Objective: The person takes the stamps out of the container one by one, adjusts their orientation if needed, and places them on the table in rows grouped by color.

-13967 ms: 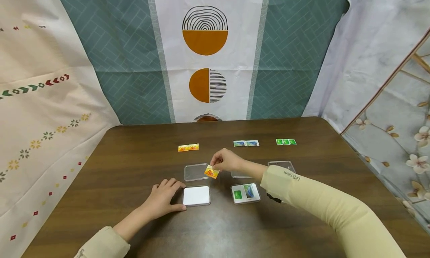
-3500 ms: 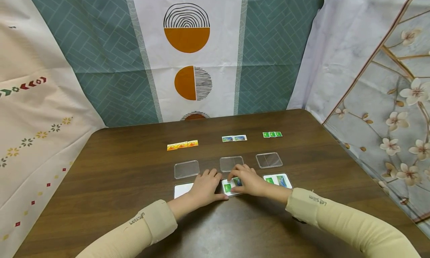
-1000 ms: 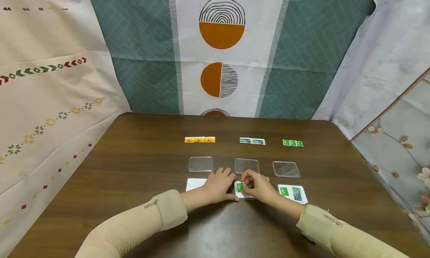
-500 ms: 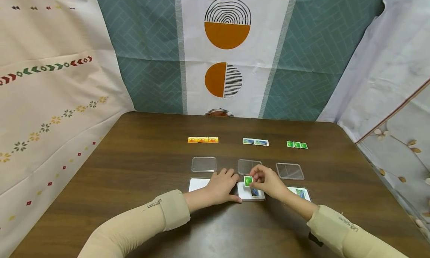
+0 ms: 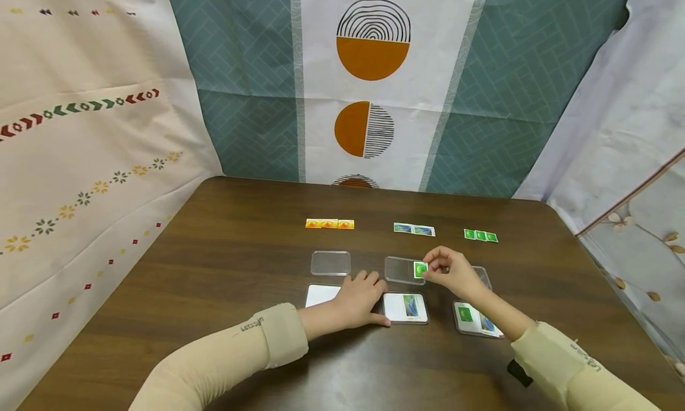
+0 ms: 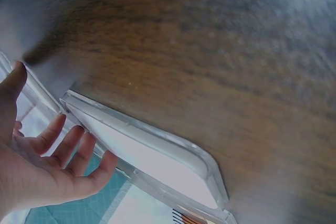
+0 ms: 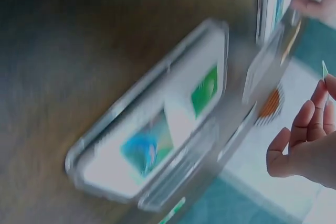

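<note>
Cloth-screened tabletop corner; home or studio, the view does not tell.
A teal-and-white curtain (image 5: 455, 102) at 12 o'clock, cream patterned cloth (image 5: 96, 161) at 9 and branch-print drape (image 5: 642, 244) at 3 flank a wood-grain surface (image 5: 241, 250).

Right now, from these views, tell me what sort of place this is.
Probably an indoor work corner screened off with cloth: patterned hangings rise around a brown table carrying rows of clear plastic cases and small stamp-like cards.

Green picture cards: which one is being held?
The green card pinched by the right hand, seen over the middle clear lid. Three others lie side by side farther back; a fifth sits in the rightmost white case.
</note>
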A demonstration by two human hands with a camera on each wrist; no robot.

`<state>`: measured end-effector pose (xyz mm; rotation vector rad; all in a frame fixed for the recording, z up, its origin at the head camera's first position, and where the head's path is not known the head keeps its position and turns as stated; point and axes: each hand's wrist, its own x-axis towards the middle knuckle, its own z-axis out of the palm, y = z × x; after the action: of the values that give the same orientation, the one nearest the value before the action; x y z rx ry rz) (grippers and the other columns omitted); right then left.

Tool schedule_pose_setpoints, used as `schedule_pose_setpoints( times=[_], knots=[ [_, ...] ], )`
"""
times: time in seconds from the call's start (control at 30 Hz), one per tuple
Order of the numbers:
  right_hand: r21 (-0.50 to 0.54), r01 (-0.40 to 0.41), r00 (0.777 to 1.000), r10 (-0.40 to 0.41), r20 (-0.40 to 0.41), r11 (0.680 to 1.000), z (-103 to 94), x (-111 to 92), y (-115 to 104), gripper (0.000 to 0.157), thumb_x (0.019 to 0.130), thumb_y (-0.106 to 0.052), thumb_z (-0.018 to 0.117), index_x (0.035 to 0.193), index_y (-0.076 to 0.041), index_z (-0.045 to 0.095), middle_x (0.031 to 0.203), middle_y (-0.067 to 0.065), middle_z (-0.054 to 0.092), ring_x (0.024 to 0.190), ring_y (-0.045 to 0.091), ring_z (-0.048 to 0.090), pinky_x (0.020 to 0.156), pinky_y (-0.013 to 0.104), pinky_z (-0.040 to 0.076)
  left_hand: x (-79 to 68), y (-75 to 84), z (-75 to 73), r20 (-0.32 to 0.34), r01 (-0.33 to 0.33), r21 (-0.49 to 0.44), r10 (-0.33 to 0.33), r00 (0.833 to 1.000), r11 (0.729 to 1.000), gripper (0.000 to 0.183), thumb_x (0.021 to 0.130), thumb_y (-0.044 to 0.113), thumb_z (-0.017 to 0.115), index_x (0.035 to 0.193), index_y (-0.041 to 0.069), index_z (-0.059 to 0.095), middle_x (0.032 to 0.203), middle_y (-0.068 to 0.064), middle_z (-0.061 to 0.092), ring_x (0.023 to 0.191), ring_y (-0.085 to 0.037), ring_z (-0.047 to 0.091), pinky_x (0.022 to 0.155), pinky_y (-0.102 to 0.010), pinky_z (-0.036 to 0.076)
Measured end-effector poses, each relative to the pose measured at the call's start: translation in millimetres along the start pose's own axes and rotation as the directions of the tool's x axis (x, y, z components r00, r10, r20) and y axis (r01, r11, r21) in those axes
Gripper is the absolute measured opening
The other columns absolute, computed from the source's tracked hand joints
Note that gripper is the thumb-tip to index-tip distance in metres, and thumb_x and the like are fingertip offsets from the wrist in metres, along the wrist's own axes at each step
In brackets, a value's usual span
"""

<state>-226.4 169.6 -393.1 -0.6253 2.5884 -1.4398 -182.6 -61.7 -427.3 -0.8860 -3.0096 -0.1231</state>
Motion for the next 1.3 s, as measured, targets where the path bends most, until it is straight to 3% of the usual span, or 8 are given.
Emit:
schedule_pose_setpoints(
  times=[0.33,0.53,0.83,1.07,1.3],
  knots=[
    [-0.022,-0.093,0.994,0.092,-0.061,0.995,-39.2,14.9,16.0,0.026,0.084,0.0,0.065,0.104,0.012,0.052,0.073,-0.003,0.06,0.066,0.001,0.055,0.06,0.021,0.044,-1.9,2.0,-0.6,0.002,-0.003,0.003,0.003,1.0,1.0,0.061,0.073,0.063,0.066,0.112,0.018,0.058,0.104,0.003,0.055,0.095,-0.016,0.052,0.073,-0.036,0.044],
    [-0.047,-0.073,0.995,0.069,-0.074,0.996,-60.2,28.2,26.2,0.028,0.084,0.0,0.065,0.105,0.014,0.052,0.072,-0.005,0.063,0.065,0.004,0.058,0.06,0.02,0.046,-0.9,1.3,0.7,0.001,0.006,0.001,-0.006,1.0,1.0,0.062,0.073,0.064,0.066,0.114,0.018,0.058,0.105,0.002,0.055,0.097,-0.017,0.052,0.074,-0.037,0.045],
    [-0.103,-0.08,0.992,0.069,-0.109,0.992,-89.7,49.0,43.3,0.03,0.085,0.0,0.064,0.107,0.017,0.052,0.071,-0.009,0.064,0.064,-0.003,0.056,0.059,0.018,0.045,2.0,0.4,-0.1,-0.004,0.007,-0.007,-0.007,1.0,1.0,0.06,0.073,0.062,0.067,0.113,0.018,0.057,0.105,0.002,0.055,0.098,-0.017,0.051,0.074,-0.037,0.044],
    [-0.175,-0.15,0.986,0.134,-0.097,0.973,-100.4,62.3,53.2,0.032,0.086,-0.003,0.065,0.11,0.015,0.053,0.075,-0.002,0.066,0.062,-0.004,0.053,0.057,0.019,0.045,1.7,0.8,0.5,0.012,0.012,-0.016,-0.011,1.0,1.0,0.06,0.073,0.062,0.067,0.112,0.018,0.057,0.104,0.002,0.055,0.098,-0.018,0.051,0.075,-0.038,0.044],
    [-0.229,-0.198,0.978,0.174,-0.118,0.953,-102.8,78.4,71.6,0.029,0.085,-0.004,0.065,0.107,0.013,0.056,0.071,-0.008,0.063,0.063,0.0,0.052,0.056,0.019,0.042,1.7,0.5,-0.3,0.02,0.021,-0.027,-0.02,1.0,0.999,0.06,0.074,0.062,0.066,0.114,0.018,0.057,0.106,0.001,0.054,0.099,-0.019,0.052,0.077,-0.04,0.045]
  ],
)
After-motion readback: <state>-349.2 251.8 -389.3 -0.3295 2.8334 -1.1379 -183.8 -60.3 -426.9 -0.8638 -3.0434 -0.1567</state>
